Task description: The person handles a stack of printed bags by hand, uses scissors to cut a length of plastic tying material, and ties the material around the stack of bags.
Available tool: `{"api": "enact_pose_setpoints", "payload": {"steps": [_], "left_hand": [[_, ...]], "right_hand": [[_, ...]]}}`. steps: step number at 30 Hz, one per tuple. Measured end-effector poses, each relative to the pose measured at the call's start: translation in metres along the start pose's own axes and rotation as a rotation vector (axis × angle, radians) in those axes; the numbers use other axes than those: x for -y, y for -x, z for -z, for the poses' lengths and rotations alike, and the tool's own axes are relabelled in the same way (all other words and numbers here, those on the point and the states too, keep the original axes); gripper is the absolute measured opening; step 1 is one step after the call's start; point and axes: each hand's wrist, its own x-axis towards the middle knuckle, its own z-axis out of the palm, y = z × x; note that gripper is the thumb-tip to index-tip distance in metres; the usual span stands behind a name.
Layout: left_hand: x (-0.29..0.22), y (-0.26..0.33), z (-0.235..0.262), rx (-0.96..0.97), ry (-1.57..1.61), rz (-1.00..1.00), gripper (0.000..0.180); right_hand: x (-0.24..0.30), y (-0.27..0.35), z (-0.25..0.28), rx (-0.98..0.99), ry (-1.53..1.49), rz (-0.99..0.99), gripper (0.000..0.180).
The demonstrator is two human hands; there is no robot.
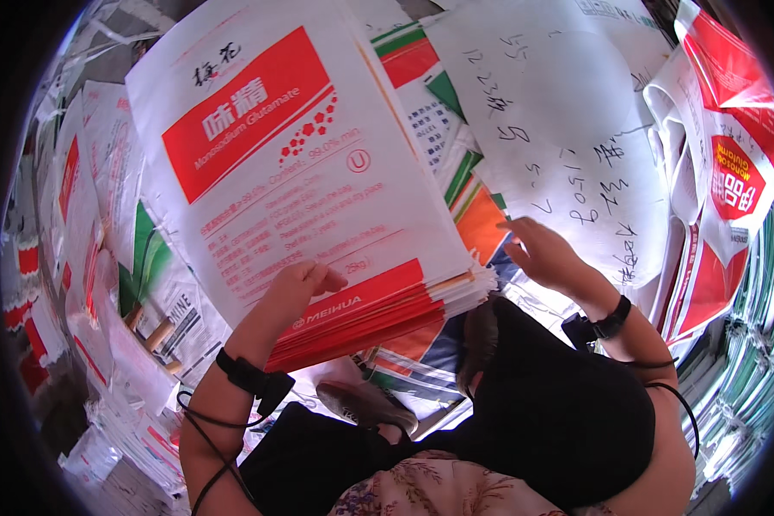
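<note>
Stack of flat white bags [297,168] (red-printed), aslant left of centre, face up; lower edges unevenly fanned

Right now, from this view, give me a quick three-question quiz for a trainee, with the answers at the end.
1. Which of the wearer's hands appears in front of the stack?
2. True or false: the white sheet with big handwriting lies to the right of the stack.
3. Fill in the colour: both wrist bands are ____.

Key:
1. The left hand.
2. True.
3. Black.
</note>
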Motion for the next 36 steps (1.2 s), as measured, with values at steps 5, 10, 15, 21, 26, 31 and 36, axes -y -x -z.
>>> {"api": "enact_pose_setpoints", "payload": {"steps": [5,10,15,21,26,31,36], "left_hand": [[-0.024,-0.027,-0.002,-0.073,-0.096,-0.078,0.040],[-0.084,-0.040,-0.008,-0.028,-0.268,-0.148,0.034],[-0.124,-0.053,0.001,0.030,-0.430,-0.279,0.032],[-0.155,-0.059,-0.004,0.129,-0.648,-0.279,0.030],[-0.165,-0.017,0.018,0.193,-0.848,-0.176,0.032],[-0.200,-0.010,0.016,0.254,-0.792,0.040,0.036],[-0.194,-0.097,-0.036,0.212,-0.336,-0.008,0.037]], "right_hand": [[-0.005,0.006,-0.016,0.383,-0.278,-0.312,0.061],[-0.007,0.002,-0.011,0.363,-0.176,-0.170,0.034],[0.001,-0.023,0.015,0.058,-0.127,0.000,0.020],[0.034,-0.044,0.012,0.067,-0.201,0.121,0.020],[0.034,-0.045,0.009,0.086,-0.141,0.124,0.020],[0.038,-0.046,0.014,-0.029,-0.004,0.222,0.018],[0.024,-0.057,0.006,0.008,-0.431,0.256,0.022]]}}
